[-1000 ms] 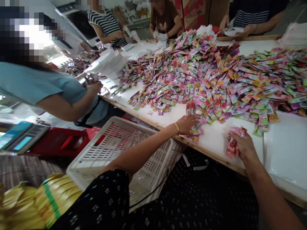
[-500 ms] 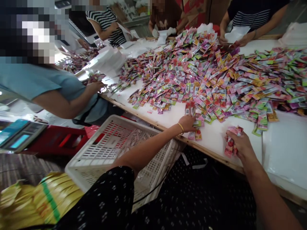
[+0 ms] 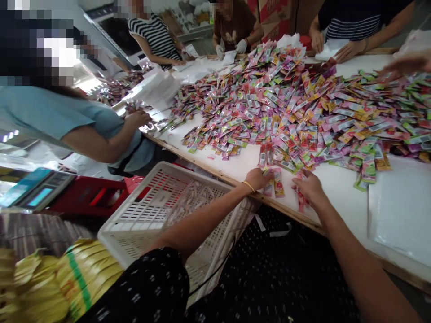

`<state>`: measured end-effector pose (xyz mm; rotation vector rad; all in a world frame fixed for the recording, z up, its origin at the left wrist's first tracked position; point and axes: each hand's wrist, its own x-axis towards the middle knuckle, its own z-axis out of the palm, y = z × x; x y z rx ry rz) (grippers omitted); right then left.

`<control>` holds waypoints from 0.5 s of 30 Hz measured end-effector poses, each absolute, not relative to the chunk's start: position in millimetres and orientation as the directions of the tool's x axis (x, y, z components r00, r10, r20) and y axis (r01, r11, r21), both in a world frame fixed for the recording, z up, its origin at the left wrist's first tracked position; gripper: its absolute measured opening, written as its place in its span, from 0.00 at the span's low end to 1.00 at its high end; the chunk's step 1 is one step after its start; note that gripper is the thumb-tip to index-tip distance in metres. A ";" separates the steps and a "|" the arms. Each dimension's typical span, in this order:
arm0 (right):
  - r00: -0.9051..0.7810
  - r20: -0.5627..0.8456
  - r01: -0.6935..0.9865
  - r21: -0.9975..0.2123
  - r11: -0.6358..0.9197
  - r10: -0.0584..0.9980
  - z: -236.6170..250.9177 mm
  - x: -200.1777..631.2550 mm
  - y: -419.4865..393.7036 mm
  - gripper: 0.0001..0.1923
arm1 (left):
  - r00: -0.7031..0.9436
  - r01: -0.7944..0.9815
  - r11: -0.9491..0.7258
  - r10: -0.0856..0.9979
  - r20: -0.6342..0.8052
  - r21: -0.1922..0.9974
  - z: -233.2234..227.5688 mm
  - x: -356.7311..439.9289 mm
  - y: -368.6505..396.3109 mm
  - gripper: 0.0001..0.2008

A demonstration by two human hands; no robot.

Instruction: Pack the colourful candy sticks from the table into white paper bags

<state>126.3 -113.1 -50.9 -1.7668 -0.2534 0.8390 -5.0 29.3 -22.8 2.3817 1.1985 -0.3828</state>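
Note:
At the table's near edge, my left hand [image 3: 258,180], with a yellow bangle at its wrist, has its fingers closed on a small snack packet. Two more packets [image 3: 276,183] lie flat beside its fingertips. A short way to the right, my right hand [image 3: 311,187] grips several pink and red snack packets [image 3: 301,197], which hang down from the fingers. Beyond both hands spreads a large heap of snack packets [image 3: 249,105] in pink, green, yellow and purple.
Below my left forearm stands a white slatted crate [image 3: 134,211] with clear plastic scraps inside. Clear plastic bags [image 3: 400,211] are stacked at right. Co-workers stand around the table [image 3: 232,168]; one hand [image 3: 407,65] reaches in from the right. Yellow sacks [image 3: 87,273] and a scale [image 3: 40,193] sit at left.
My right hand has moved left with its packets, closer to my left hand. My left hand has drawn back from the heap towards the table edge. Another person's hand has appeared at right.

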 end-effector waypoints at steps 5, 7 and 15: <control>0.781 -0.381 -0.278 -0.922 -0.270 0.495 -59.6 120.2 -91.4 0.20 | 0.692 0.721 -0.629 0.668 -0.274 0.291 -40.0 26.7 -8.5 0.23; 0.801 -0.380 -0.304 -0.924 -0.233 0.462 -58.5 122.4 -106.6 0.19 | 0.706 0.693 -0.534 0.639 -0.306 0.484 -41.7 36.0 -18.0 0.18; 0.827 -0.298 -0.404 -0.905 0.133 0.477 -45.9 128.4 -153.0 0.27 | 0.859 0.267 0.360 0.331 -0.390 0.894 -12.9 72.5 -77.5 0.12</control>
